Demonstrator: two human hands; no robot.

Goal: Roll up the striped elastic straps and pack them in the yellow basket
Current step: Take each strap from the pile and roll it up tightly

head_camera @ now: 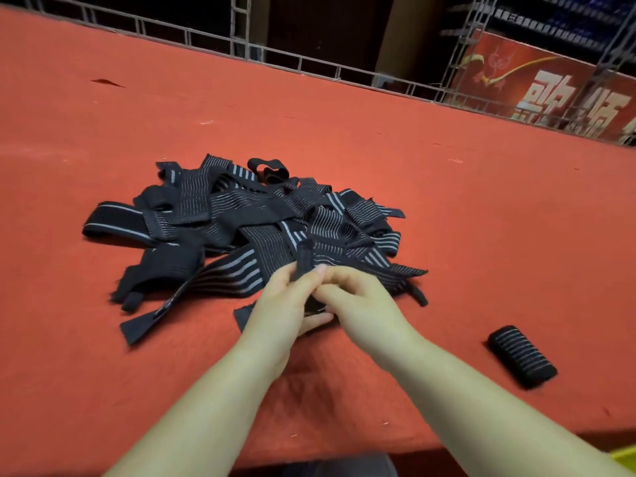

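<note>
Black strap end (pixel 305 258) pinched by curled left hand (pixel 285 304) fingers; right hand (pixel 358 294) fingers grip it too.

We see a red felt table cover (pixel 344 115) filling the frame, a metal truss (pixel 241 49) along its far edge, and a red banner (pixel 537 80) upper right.

Tangled heap of black white-striped elastic straps (pixel 247 222) blocking my forward reach; rolled black striped strap (pixel 522 356) lying right, red felt tabletop (pixel 481 215) spreading bare around.

Dim, warm light; wide-angle edge distortion
</note>
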